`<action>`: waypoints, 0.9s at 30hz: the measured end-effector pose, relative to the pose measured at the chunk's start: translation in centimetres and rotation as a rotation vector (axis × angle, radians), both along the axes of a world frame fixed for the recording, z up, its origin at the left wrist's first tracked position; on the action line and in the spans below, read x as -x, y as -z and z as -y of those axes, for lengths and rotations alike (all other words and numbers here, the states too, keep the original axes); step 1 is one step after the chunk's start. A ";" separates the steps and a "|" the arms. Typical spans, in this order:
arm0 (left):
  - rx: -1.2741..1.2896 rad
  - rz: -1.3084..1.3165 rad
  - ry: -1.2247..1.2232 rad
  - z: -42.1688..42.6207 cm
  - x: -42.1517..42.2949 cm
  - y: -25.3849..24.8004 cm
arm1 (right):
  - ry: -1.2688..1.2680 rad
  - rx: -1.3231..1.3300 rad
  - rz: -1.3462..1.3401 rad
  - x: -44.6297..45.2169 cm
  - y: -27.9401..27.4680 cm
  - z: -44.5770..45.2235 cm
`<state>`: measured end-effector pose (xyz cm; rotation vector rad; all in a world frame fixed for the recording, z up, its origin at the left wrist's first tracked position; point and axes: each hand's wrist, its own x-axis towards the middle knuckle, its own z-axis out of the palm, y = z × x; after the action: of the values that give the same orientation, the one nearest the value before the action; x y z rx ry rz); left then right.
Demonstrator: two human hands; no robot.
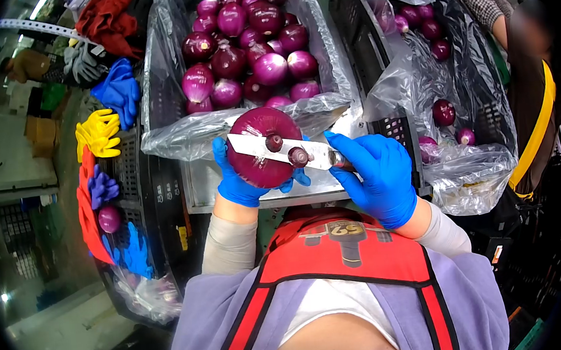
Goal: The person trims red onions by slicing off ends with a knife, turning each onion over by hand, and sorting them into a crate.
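Note:
My left hand [236, 184], in a blue glove, is closed around a large peeled red onion [260, 170] from below and behind. My gloved right hand [384, 176] grips a knife [319, 155] by its handle, mostly hidden by the fingers. The flat blade lies across the front of the onion, pointing left. Two small round onion end pieces show at the blade: one piece [274, 142] near the onion's middle and another piece [298, 157] closer to the handle. Whether the blade cuts into the onion I cannot tell.
A plastic-lined crate [155, 116] of shiny red onions stands just beyond my hands. To the right is another lined crate [471, 181] with several onions, beside a person [522, 120]. At left hang yellow gloves [98, 134] and blue gloves [118, 92], near a single onion [109, 219].

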<state>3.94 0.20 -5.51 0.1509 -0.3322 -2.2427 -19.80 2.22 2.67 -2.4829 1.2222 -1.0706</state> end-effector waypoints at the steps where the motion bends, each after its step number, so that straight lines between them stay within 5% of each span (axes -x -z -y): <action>1: 0.000 -0.036 0.024 0.1 -0.1 0.2 | -0.007 -0.001 0.000 -0.1 0.1 0.0; 15: -0.004 -0.118 -0.094 0.3 -0.1 0.4 | 0.024 0.092 0.078 -0.1 -0.4 0.7; 18: 0.116 0.050 -0.161 0.3 0.0 -0.9 | 0.058 -0.140 0.265 0.3 -0.1 0.0; 19: 0.139 0.397 -0.263 0.1 -0.1 -2.2 | 0.056 -0.139 0.264 0.5 0.2 -0.2; 21: 0.170 0.264 -0.404 0.6 0.5 -2.2 | 0.037 -0.446 0.621 0.8 1.0 -0.5; 27: 0.536 0.782 -0.596 1.2 0.0 -2.7 | 0.020 -0.334 0.302 0.5 1.5 -0.5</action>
<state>3.96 -0.97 -2.77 0.7341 -1.1216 -1.3656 -20.27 2.73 1.16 -1.9838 1.2185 -1.0938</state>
